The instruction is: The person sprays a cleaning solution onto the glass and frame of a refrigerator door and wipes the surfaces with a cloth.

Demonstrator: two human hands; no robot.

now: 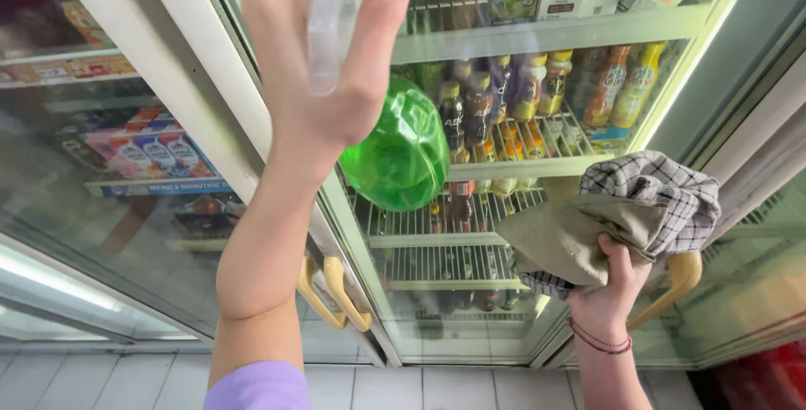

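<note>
- The glass door [470, 208] of the drinks fridge fills my view, just beyond both hands. I judge the main risk here to be spray drifting past the pane onto the door frame [210, 99] or running down toward the yellow handles [336, 292] below my left wrist and leaving streaks.
- My left hand [327, 66] is raised high, its fingers [382, 32] wrapped tight around the clear neck of a green spray bottle [395, 154]. The green body hangs under the palm, close to the glass. The grip sits high on a smooth neck, so a wet palm could let the bottle slip and knock the pane.
- My right hand [609, 280] is lower and to the right, fingers closed on a bunched cloth [604, 217], checked on one side and plain khaki on the other. A loose fold hangs left of the fingers; it could drag unevenly and smear.
- I cannot tell which way the nozzle points, so a misdirected squirt is possible.
</note>
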